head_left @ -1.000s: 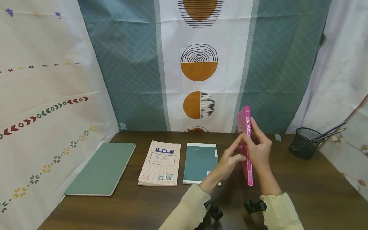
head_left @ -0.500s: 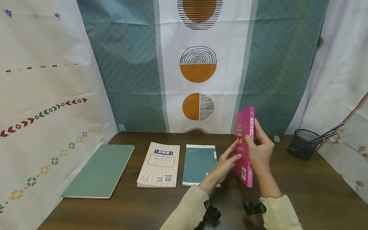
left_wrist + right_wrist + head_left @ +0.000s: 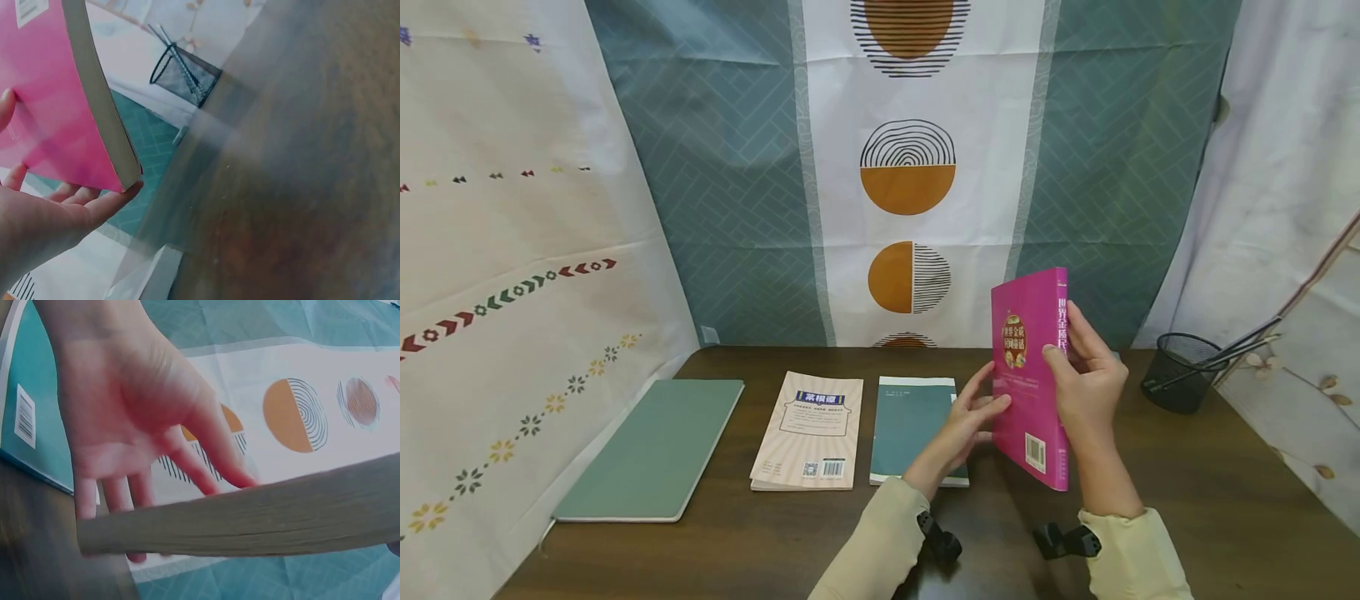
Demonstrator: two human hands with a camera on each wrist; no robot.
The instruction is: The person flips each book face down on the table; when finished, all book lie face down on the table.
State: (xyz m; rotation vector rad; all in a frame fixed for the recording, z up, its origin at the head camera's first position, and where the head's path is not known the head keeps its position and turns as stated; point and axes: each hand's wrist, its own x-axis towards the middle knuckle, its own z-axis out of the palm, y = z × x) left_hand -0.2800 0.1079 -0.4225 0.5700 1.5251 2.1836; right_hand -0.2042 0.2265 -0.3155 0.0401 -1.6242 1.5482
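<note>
A pink book [image 3: 1026,375] stands upright above the right part of the table, its barcoded cover facing me and its spine to the right. My right hand [image 3: 1090,387] grips the spine side, thumb on the cover and fingers behind. My left hand [image 3: 958,425] holds the opposite page edge, with fingers on both sides of it. In the left wrist view the left hand [image 3: 50,215] reaches the book's edge from below. The right wrist view shows the grey page edge [image 3: 250,519] between the left hand's fingers.
A teal book [image 3: 913,425] lies behind my left hand, with a cream book [image 3: 808,429] to its left. Farther left is a green hardcover notebook [image 3: 651,450]. A black mesh pen holder [image 3: 1180,375] stands at the right, below the fabric-draped walls.
The pink book has turned from spine-on to show its cover broadly. My left hand has shifted left with the page edge, while my right hand stays at the spine.
</note>
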